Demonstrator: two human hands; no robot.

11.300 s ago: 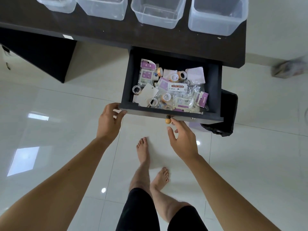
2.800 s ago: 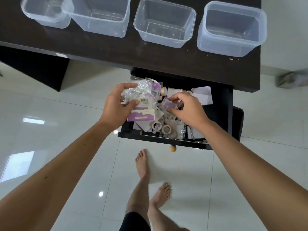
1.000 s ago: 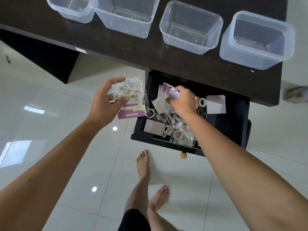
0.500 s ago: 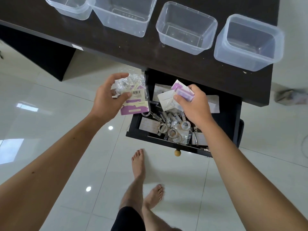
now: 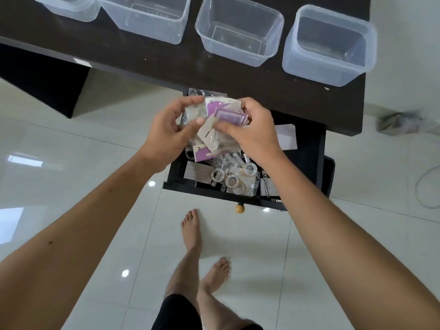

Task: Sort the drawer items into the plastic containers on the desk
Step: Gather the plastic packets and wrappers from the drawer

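The black drawer [image 5: 181, 184] stands pulled out under the dark desk [image 5: 152, 60], with tape rolls [image 5: 230, 181] and small packets lying in it. Above the drawer my left hand [image 5: 166, 134] grips a bundle of clear and purple-white packets [image 5: 201, 152]. My right hand [image 5: 252, 132] pinches more purple packets [image 5: 229, 116] and holds them against that bundle. Several clear plastic containers stand in a row on the desk: far left [image 5: 71, 10], second [image 5: 152, 20], third [image 5: 238, 32], right [image 5: 328, 46]. All look empty.
A white paper [image 5: 287, 136] lies at the drawer's right side. The round wooden knob [image 5: 240, 208] sticks out at the drawer's front. My bare feet [image 5: 190, 232] stand on the white tiled floor. A crumpled bag [image 5: 402, 122] and a cable [image 5: 426, 184] lie at right.
My right hand has lifted its purple packets from the drawer and brought them left against the bundle in my left hand. Both hands now meet above the drawer.
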